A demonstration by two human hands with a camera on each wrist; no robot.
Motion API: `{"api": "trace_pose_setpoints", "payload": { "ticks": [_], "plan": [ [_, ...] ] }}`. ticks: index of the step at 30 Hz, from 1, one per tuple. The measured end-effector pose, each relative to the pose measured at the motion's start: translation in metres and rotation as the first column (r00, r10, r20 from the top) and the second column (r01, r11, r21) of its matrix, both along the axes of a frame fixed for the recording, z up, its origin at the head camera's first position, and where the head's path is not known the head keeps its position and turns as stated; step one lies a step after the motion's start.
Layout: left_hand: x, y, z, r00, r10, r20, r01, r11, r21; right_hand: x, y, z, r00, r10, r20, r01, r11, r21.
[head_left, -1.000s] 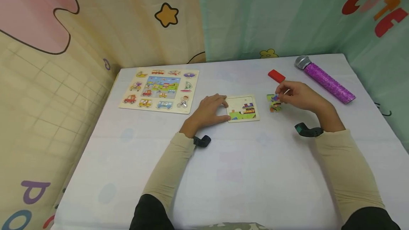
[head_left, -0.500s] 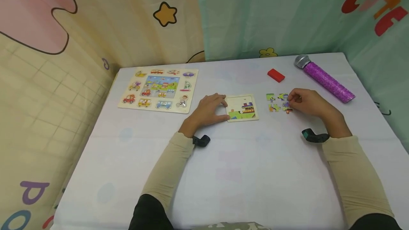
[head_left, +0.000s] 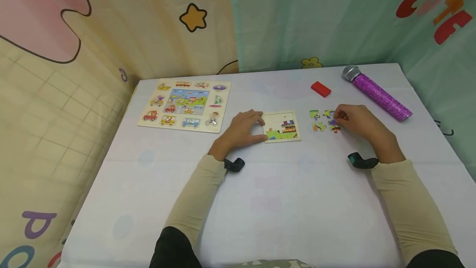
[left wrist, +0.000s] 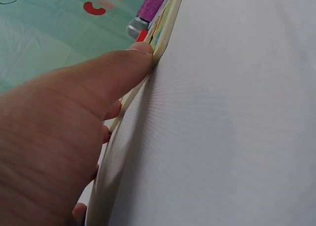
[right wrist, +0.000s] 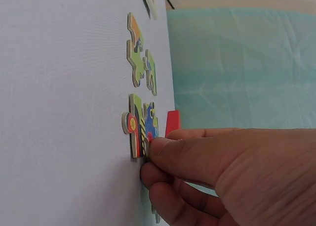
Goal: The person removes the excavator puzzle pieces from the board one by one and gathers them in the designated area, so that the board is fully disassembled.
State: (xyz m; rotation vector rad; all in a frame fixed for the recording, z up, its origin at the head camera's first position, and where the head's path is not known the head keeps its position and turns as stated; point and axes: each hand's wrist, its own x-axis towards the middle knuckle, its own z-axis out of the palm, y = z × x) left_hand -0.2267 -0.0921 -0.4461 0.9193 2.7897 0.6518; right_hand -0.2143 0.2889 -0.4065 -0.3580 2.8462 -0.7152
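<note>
The small jigsaw puzzle board (head_left: 282,135) lies partly filled on the table. My left hand (head_left: 239,129) holds its left side, thumb at the near corner and a finger at the far one. In the left wrist view, the thumb (left wrist: 123,70) lies against the board's edge. Right of the board are several loose puzzle pieces (head_left: 316,126). At their right side, my right hand (head_left: 358,121) pinches a blue-patterned puzzle piece (right wrist: 149,116), low over the table. The fingertips partly hide it. A piece with a red wheel (right wrist: 132,124) lies just in front.
A red block (head_left: 321,89) sits behind the loose pieces. The purple glitter microphone (head_left: 383,96) lies at the back right. At the back left is a larger vehicle puzzle board (head_left: 224,111). Printed curtains (head_left: 275,20) hang along the table's back and sides.
My right hand moves right from the left pieces to the right ones, uncovering the group, then stays nearly still there. My left hand keeps its place at the board.
</note>
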Motion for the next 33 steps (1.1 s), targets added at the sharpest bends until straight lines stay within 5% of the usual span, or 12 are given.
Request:
{"api": "trace_pose_setpoints", "payload": {
  "ticks": [33],
  "plan": [
    [-0.0006, -0.0003, -0.0016, 1.0, 0.0, 0.003, 0.0, 1.0, -0.011, 0.0045, -0.0057, 0.0073, 0.999, -0.049, 0.007, 0.049, 0.998, 0.025]
  ]
}}
